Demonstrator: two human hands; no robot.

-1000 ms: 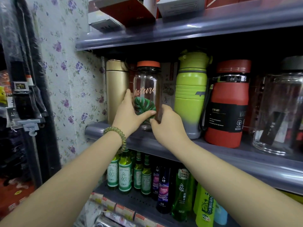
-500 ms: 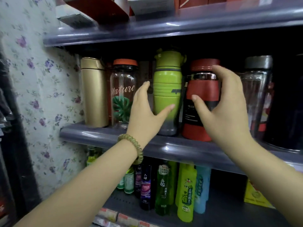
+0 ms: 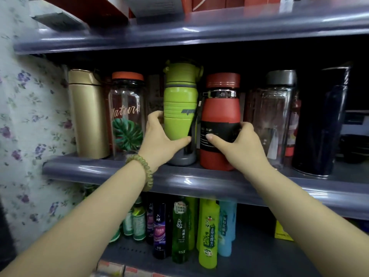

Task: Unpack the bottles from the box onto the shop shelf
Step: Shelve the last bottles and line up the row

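A row of bottles stands on the grey middle shelf point(image 3: 111, 169). From the left: a gold flask point(image 3: 87, 114), a clear bottle point(image 3: 126, 110) with an orange lid and a leaf print, a lime-green bottle point(image 3: 179, 100), a red bottle point(image 3: 219, 108) with a black label, a clear bottle point(image 3: 277, 116) with a grey lid, and a dark blue flask point(image 3: 323, 124). My left hand point(image 3: 161, 140) wraps the lower part of the lime-green bottle. My right hand point(image 3: 239, 144) grips the red bottle at its black label. No box is in view.
An upper shelf point(image 3: 179, 35) with red and grey boxes hangs close above the bottle tops. The lower shelf holds several small green, purple, yellow and blue bottles point(image 3: 179, 228). A floral-papered wall point(image 3: 30, 116) closes the left side.
Both hands left the leaf-print bottle and moved right. The left hand has closed on the lime-green bottle and the right hand on the red bottle. The view shifted right.
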